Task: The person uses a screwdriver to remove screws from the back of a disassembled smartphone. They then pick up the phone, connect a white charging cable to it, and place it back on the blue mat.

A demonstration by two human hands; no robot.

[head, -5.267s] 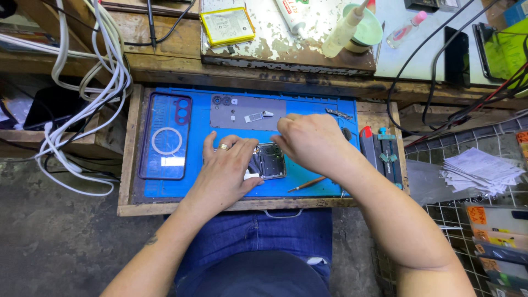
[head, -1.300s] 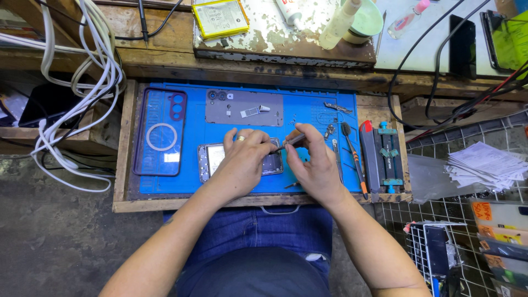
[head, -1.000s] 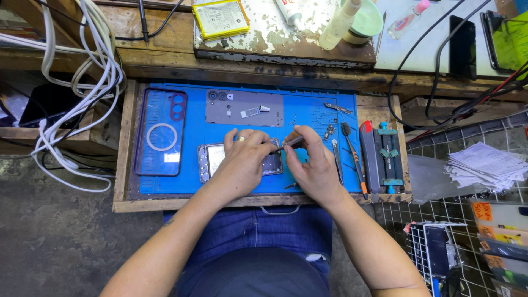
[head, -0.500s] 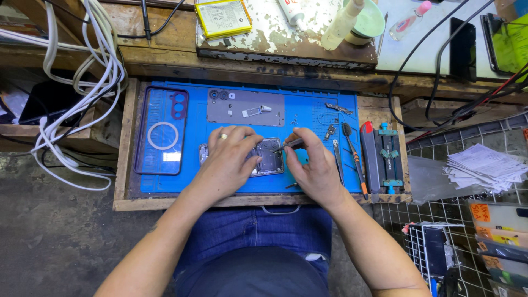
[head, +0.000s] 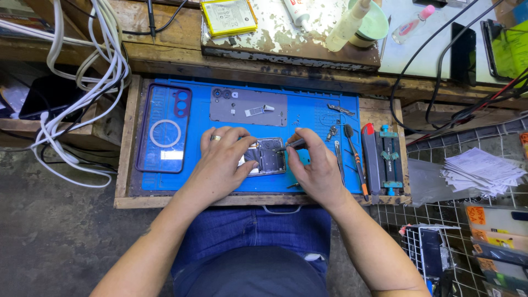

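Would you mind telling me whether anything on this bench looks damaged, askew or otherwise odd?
The board behind the blue mat has badly flaking white paint. White cables sprawl tangled at left. The opened phone under the left hand and right hand lies orderly.

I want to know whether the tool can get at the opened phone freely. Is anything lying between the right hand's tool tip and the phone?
Nothing visible does. The right hand holds a thin tool whose tip already reaches the top right corner of the opened phone. The left hand rests on the phone's left side, away from the tip.
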